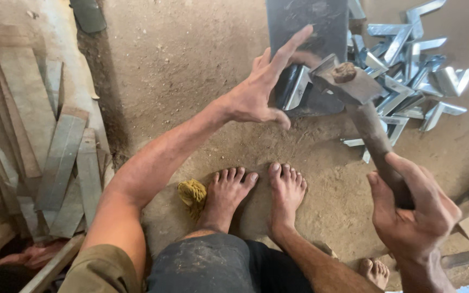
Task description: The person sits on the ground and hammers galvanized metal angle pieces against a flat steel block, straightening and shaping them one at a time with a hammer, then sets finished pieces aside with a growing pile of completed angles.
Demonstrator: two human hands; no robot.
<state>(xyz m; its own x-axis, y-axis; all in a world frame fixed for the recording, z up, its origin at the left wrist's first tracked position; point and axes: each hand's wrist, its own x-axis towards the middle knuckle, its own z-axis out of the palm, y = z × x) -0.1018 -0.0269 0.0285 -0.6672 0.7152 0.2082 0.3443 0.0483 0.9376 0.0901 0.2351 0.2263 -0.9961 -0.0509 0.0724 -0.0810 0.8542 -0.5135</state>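
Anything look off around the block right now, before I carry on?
The left hand steadies a bent metal piece on the dark block, fingers close under the hammer held by the right hand. Bare feet sit just below.

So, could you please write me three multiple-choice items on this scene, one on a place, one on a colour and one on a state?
1. Where does the pile of bent metal angle pieces lie?
A. on the dirt floor at upper right
B. on the flat strips at left
C. on the person's lap

2. What colour is the cloth wad beside the bare foot?
A. blue
B. yellow
C. white

3. How does the right hand stand?
A. open and flat
B. resting on the floor
C. closed round the hammer handle

Answers:
1 A, the shiny pieces are heaped on bare earth there.
2 B, it is yellow against the brown ground.
3 C, the fingers wrap the wooden handle, while the left hand steadies a metal piece on the dark block.
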